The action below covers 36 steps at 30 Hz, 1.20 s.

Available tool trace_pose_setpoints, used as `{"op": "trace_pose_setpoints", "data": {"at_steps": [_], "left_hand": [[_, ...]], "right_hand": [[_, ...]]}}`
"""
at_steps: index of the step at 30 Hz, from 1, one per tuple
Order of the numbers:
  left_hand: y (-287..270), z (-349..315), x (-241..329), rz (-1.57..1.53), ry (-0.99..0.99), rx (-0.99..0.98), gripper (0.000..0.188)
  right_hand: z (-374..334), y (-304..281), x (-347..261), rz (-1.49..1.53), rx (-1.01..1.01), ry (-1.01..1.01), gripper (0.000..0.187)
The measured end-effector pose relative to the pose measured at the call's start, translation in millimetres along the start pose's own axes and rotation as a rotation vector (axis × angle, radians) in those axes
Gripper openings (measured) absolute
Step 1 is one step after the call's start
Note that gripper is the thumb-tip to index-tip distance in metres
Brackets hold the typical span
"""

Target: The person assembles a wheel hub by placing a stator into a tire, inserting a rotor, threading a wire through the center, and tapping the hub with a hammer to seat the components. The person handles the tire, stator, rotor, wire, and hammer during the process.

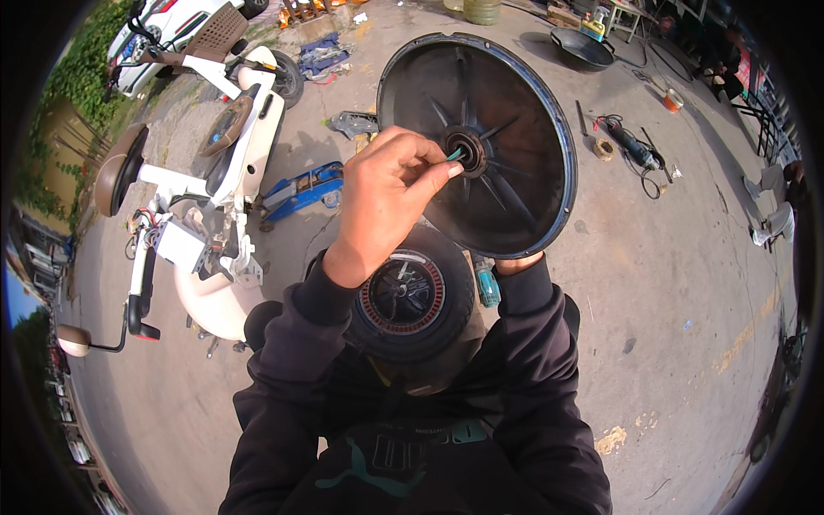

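The round black cover [519, 142] is tilting above the concrete ground [661, 318], its lower rim appearing just beyond the tyred wheel [401, 296], while bare concrete is stretching out to its right. Its hub [477, 153] is sitting at the left hand's [386, 184] fingertips, where thumb and forefinger are pinching a greenish strand [454, 155]. The right hand [518, 263] is mostly hiding behind the rim; I cannot tell its grip. The cover's dark, brownish-stained face is showing radiating ribs.

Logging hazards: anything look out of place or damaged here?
White scooter, left: coloured wires show exposed near its handlebar, as if a cover is off. Crumpled blue cloth lies on the ground, seemingly dropped. Dark round disc: no clear damage.
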State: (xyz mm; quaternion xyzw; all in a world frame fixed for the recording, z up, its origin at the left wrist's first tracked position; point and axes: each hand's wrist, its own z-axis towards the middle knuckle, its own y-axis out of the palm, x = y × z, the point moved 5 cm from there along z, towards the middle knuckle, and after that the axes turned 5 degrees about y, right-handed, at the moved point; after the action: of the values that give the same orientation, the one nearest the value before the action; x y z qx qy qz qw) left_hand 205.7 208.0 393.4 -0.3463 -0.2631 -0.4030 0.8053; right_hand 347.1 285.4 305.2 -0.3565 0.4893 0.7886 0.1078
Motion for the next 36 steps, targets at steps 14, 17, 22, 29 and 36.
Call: {"op": "trace_pose_setpoints", "data": {"at_steps": [14, 17, 22, 29, 36], "left_hand": [[-4.6, -16.8, -15.4, -0.098, -0.137, -0.051, 0.017], [-12.3, -9.6, -8.6, -0.107, -0.133, -0.094, 0.013], [-11.5, 0.4, 9.4, 0.097, -0.030, -0.209, 0.015], [-4.2, -5.9, 27.5, 0.340, 0.297, -0.145, 0.020], [0.0, 8.8, 49.6, 0.466, 0.325, -0.277, 0.009]], "right_hand": [[0.9, -10.5, 1.1, 0.021, 0.004, -0.015, 0.062], [-0.9, -13.5, -0.9, 0.031, -0.002, -0.010, 0.060], [-3.5, -22.1, -1.2, -0.011, 0.003, -0.013, 0.058], [-0.6, -31.1, 9.7, 0.409, -0.218, 0.020, 0.053], [-0.9, -32.3, 13.6, 0.654, -0.368, 0.113, 0.064]]}}
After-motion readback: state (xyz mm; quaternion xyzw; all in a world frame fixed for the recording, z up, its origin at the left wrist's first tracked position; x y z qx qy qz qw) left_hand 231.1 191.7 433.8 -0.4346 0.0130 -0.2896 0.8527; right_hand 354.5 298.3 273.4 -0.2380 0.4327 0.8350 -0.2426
